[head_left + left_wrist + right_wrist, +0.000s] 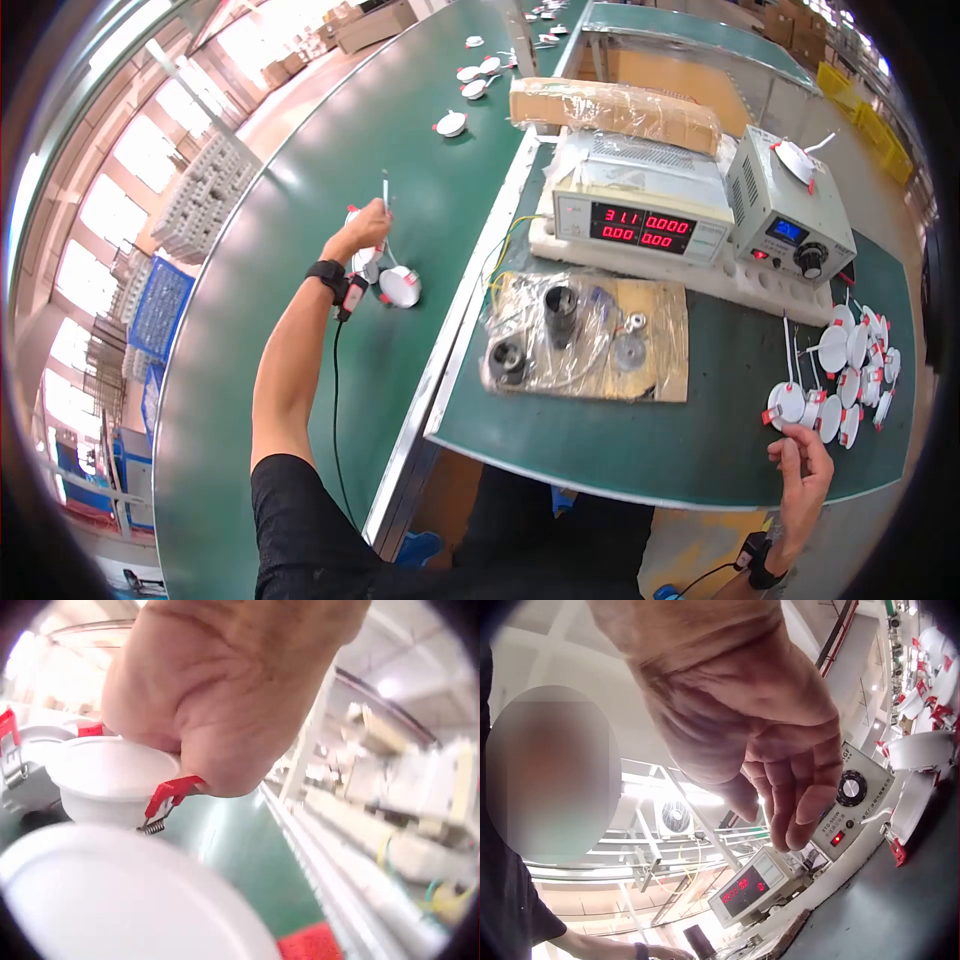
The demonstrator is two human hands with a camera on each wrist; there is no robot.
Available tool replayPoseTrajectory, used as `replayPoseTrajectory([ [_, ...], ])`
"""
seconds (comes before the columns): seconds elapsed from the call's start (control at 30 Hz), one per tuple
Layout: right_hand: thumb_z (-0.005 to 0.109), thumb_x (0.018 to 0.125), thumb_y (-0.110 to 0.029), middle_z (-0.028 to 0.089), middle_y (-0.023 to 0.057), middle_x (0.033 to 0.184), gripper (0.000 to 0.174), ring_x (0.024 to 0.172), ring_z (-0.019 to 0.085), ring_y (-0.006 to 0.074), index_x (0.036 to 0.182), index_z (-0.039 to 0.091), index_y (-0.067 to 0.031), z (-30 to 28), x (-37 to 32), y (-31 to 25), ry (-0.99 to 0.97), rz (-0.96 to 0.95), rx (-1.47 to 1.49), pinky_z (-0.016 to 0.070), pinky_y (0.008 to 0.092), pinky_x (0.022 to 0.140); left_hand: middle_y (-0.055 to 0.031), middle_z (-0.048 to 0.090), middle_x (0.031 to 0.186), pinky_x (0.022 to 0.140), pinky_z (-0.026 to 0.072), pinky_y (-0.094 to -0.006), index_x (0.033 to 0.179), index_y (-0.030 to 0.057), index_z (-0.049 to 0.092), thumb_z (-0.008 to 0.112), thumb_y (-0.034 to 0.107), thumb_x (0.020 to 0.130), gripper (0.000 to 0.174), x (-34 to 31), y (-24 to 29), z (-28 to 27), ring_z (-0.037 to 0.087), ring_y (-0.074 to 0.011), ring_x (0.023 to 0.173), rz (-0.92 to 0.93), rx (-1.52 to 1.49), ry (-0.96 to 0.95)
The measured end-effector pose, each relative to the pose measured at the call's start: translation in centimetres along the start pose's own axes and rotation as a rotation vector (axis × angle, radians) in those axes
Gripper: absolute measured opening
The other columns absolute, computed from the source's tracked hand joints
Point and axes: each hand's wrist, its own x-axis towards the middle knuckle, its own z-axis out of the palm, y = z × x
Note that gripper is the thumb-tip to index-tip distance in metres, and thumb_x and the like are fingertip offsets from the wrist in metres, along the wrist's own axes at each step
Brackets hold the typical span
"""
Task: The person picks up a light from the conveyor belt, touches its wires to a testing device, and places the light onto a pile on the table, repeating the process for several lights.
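My left hand (365,228) is over the green belt, its fingers curled round a white lamp lead (386,190) that sticks up beyond the fist. Beneath and beside that hand lie round white downlights with red-tipped spring clips; one downlight (400,287) is just below the wrist. In the left wrist view another downlight (112,769) sits right under the hand, and its clip overlaps the hand's edge. My right hand (805,475), loosely bent, holds nothing. Its fingertips are close to a downlight (788,403) at the near edge of a cluster on the right.
A power meter (640,225) with red digits and a grey control box (795,215) with a knob stand behind a wooden test board (650,350) with black cylindrical sockets. One downlight (795,160) lies on the box. More downlights (452,124) sit farther up the belt.
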Motion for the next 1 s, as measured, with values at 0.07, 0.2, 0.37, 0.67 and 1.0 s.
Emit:
replayPoseTrajectory([
  [0.07,0.06,0.1,-0.015,0.07,0.0056,0.083,0.022,0.075,0.062,0.0108,0.112,0.065,0.0029,-0.7,-0.8,0.5,-0.022,-0.013,0.048,0.0484,0.025,0.069,-0.0101,0.061,0.093,0.074,0.0468,-0.0362,0.104,0.0026,0.058,0.055,0.019,0.098,0.017,-4.8,1.3,-3.9,0.06,-0.0265,0.087,-0.074,-0.348,0.033],
  [0.2,0.061,0.098,-0.013,0.072,0.007,0.085,0.022,0.078,0.066,0.0125,0.112,0.067,0.0031,-1.1,-2.3,0.9,-0.064,-0.022,0.143,0.0519,0.0258,0.072,-0.0017,0.055,0.098,0.076,0.0455,-0.0298,0.108,0.005,0.059,0.056,0.027,0.1,0.024,-11.4,3.4,-9.6,0.053,-0.0171,0.092,0.069,-0.546,0.182],
  [0.37,0.066,0.098,-0.015,0.074,0.008,0.088,0.021,0.086,0.071,0.0128,0.112,0.069,0.0012,-1.0,-4.4,0.2,-0.146,-0.13,0.245,0.054,0.0266,0.073,0.0028,0.051,0.092,0.07,0.0477,-0.0244,0.111,0.0076,0.058,0.055,0.025,0.102,0.019,-19.7,25.2,-14.1,0.052,-0.0071,0.084,0.277,-0.602,0.069],
  [0.67,0.061,0.099,-0.01,0.073,0.0118,0.094,0.033,0.08,0.069,0.0177,0.129,0.059,0.0018,3.4,-1.5,4.7,-0.038,-0.216,0.467,0.0543,0.0321,0.073,-0.0116,0.059,0.085,0.075,0.0481,-0.0396,0.106,-0.001,0.059,0.053,0.02,0.1,0.022,-15.8,52.5,7.5,0.056,-0.0205,0.081,0.816,-0.403,-0.089],
  [1.0,0.066,0.093,-0.01,0.063,0.0198,0.118,0.041,0.108,0.061,0.0377,0.131,0.057,0.0033,2.3,-0.3,7.0,0.525,-0.313,-0.018,0.0496,0.0431,0.091,-0.0152,0.068,0.074,0.062,0.0483,-0.0353,0.103,0.0013,0.074,0.068,0.021,0.093,0.023,-15.3,58.5,10.8,0.058,-0.0199,0.063,0.793,-0.769,0.099],
])
